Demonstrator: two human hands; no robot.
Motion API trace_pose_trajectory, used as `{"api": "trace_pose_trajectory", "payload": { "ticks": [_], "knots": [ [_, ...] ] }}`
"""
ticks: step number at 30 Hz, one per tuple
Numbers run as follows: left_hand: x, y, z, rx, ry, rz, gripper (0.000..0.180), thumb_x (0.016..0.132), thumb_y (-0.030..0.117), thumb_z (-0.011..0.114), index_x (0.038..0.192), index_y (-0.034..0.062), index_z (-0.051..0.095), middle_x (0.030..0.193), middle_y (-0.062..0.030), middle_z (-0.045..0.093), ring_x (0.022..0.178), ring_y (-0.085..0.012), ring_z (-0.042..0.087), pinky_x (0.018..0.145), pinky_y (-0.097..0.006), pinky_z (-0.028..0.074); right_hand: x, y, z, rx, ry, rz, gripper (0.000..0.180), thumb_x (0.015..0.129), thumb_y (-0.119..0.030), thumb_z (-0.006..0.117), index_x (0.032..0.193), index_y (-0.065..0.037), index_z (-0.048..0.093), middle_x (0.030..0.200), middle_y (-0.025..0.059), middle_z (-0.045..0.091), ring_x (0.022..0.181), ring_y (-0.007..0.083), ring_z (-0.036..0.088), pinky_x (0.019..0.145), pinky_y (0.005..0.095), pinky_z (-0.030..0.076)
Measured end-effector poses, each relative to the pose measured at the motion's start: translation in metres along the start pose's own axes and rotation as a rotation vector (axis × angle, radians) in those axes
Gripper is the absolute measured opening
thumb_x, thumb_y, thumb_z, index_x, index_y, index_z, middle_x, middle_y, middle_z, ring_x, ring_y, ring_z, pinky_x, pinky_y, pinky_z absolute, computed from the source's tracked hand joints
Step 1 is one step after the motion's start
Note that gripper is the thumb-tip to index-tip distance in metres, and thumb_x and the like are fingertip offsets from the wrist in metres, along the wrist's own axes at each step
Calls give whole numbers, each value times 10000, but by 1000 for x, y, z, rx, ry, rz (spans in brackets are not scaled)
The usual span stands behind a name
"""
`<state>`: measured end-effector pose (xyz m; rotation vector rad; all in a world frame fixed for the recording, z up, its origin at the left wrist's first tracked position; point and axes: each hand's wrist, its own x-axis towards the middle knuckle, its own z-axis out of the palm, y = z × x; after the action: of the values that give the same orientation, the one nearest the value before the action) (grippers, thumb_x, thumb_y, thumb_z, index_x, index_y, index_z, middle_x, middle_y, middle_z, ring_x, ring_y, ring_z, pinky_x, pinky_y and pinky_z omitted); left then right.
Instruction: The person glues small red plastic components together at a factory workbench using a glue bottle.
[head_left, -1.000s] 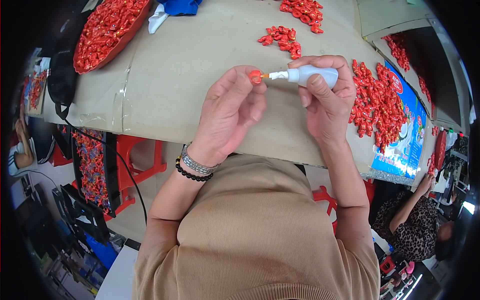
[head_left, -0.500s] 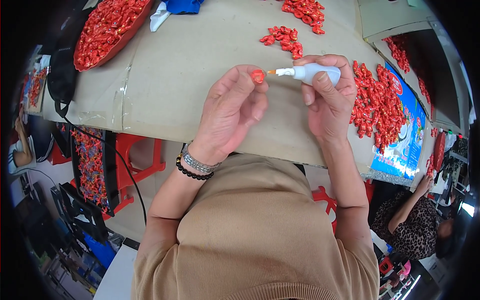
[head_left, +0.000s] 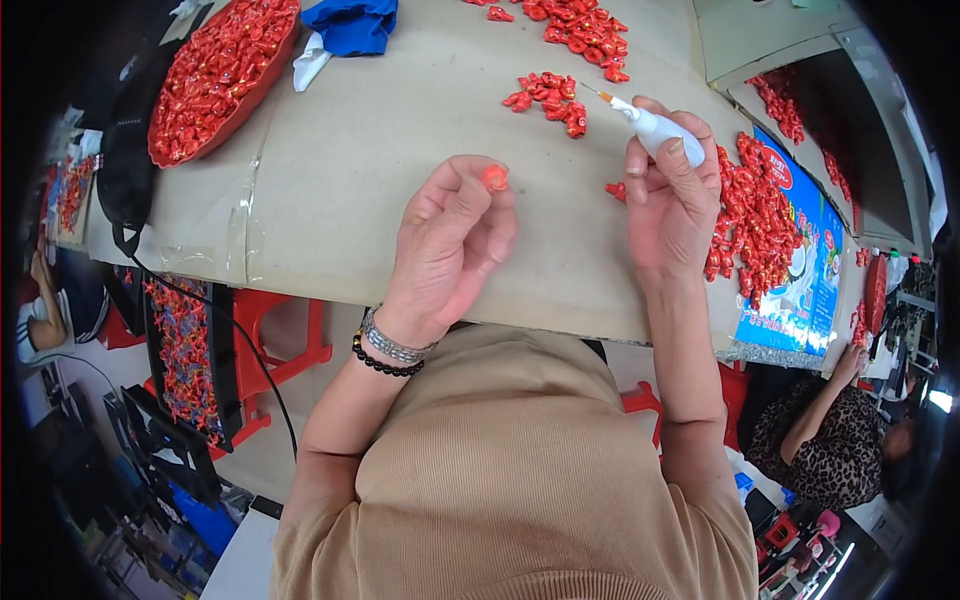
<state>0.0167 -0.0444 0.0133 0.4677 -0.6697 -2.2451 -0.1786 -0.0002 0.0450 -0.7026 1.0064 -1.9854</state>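
I count one small white plastic glue bottle [head_left: 668,133], one round red tray [head_left: 222,76] of pieces, one crumpled blue cloth [head_left: 352,24], and three loose heaps of red pieces [head_left: 548,98].

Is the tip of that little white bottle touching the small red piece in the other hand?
Apart. The head view shows bare table between the white bottle in the right hand and the red piece pinched in the left hand.

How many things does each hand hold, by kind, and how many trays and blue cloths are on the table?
Small red piece, in left hand: 1
White glue bottle, in right hand: 1
Round red tray: 1
Blue cloth: 1
Total: 4
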Motion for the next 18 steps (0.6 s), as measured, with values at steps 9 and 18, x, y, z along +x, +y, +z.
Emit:
{"api": "trace_pose_trajectory", "payload": {
  "ticks": [9, 18],
  "knots": [
    [1, -1, 2, -38, 10, 31, 196, 928, 196, 604, 1067, 65, 559, 963, -50, 636, 587, -93, 509, 510, -216, 388, -11, 2, 8, -87, -163, -47, 238, 867, -135, 665, 1022, -39, 511, 972, 182, 661, 552, 92, 523, 428, 183, 364],
    [2, -4, 8, -33, 60, 87, 180, 945, 99, 542, 1111, 30, 538, 1004, -119, 629, 574, -89, 455, 456, -194, 357, -18, 8, 13, -109, -206, 54, 234, 857, -93, 667, 1023, -51, 509, 941, 168, 673, 538, 70, 491, 441, 175, 369]
  ]
}}
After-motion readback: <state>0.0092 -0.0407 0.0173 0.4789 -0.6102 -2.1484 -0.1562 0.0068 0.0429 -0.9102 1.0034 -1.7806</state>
